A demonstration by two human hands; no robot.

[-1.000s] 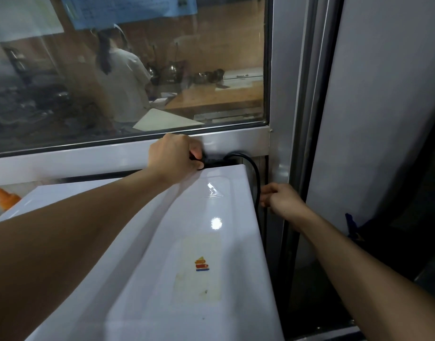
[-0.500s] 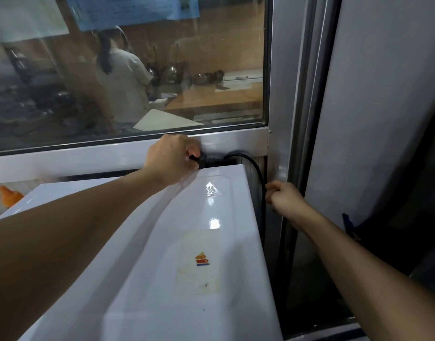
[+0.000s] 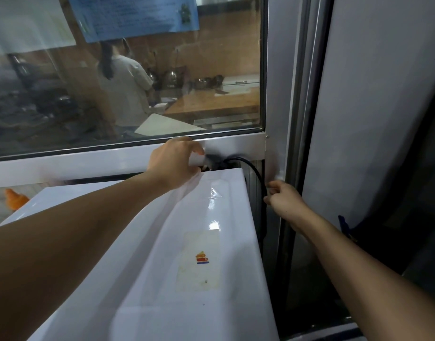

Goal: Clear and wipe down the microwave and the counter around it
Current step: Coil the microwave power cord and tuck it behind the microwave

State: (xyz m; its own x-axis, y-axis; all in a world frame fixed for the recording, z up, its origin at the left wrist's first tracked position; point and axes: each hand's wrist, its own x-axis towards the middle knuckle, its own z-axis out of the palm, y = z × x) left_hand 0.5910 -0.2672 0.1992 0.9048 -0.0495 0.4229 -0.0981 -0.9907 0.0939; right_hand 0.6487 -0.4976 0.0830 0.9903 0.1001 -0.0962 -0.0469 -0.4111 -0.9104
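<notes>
Reaching over the white microwave (image 3: 187, 242), the left hand (image 3: 173, 162) curls its fingers round the black plug (image 3: 212, 161) just behind the microwave's back right corner. The right hand (image 3: 284, 201) pinches the black cord (image 3: 257, 177) beside the microwave's right edge. A window (image 3: 137, 82) stands directly behind the microwave.

I see a glass window (image 3: 162, 82) ahead, set in a pale metal frame (image 3: 88, 163). A blue printed sheet (image 3: 137, 16) and a white sheet (image 3: 27, 23) hang on the glass, text too blurred to read. Through the glass a person in a light top (image 3: 124, 87) stands back to me, beside a wooden counter (image 3: 218, 102) with metal pots (image 3: 206, 82). An orange object (image 3: 15, 199) sits far left (can't tell what). A grey panel (image 3: 371, 119) is on the right.
</notes>
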